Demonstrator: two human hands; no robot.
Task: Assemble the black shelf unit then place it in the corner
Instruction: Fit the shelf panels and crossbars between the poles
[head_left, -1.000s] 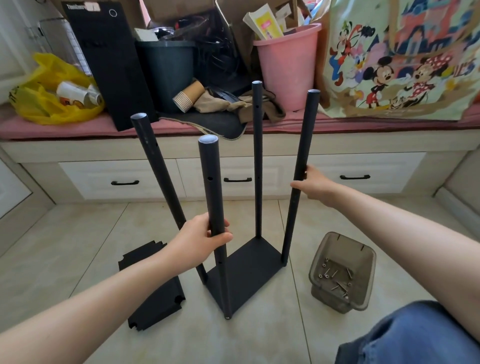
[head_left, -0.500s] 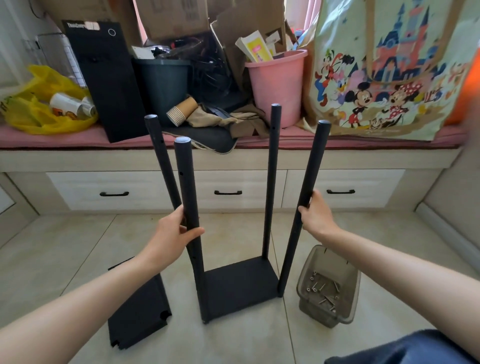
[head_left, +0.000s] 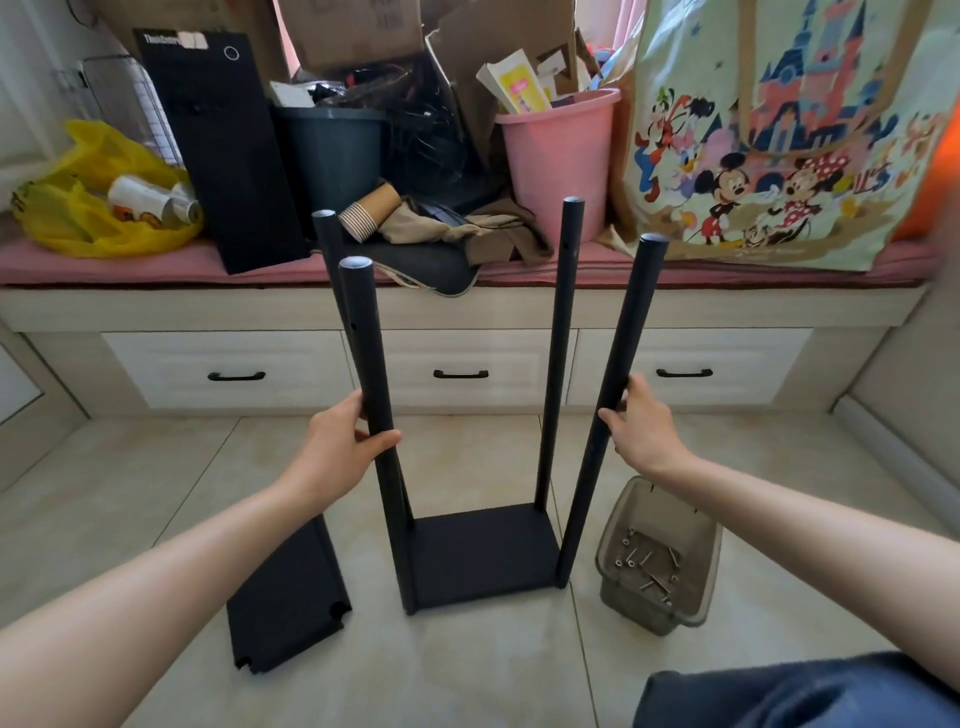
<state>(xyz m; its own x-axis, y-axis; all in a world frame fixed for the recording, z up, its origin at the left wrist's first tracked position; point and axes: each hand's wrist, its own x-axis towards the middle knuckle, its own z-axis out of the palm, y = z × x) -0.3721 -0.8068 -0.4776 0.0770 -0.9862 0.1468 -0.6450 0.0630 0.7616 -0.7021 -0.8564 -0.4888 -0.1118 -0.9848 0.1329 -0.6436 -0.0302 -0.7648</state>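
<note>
The black shelf unit (head_left: 478, 558) stands on the tiled floor (head_left: 467, 670) before the drawers. Its base panel lies flat and its four poles point up, so the long axis is vertical. The left grip (head_left: 337, 441) is clasped round the near-left pole (head_left: 371, 374) at mid-height. The right grip (head_left: 641, 431) wraps the near-right pole (head_left: 623, 358), which tilts outward. A loose black panel (head_left: 285, 597) lies to the left.

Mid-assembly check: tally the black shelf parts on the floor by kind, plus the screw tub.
poles: 4
boards: 2 (one under the poles, one loose on the left)
screw tub: 1
Total: 7
</note>
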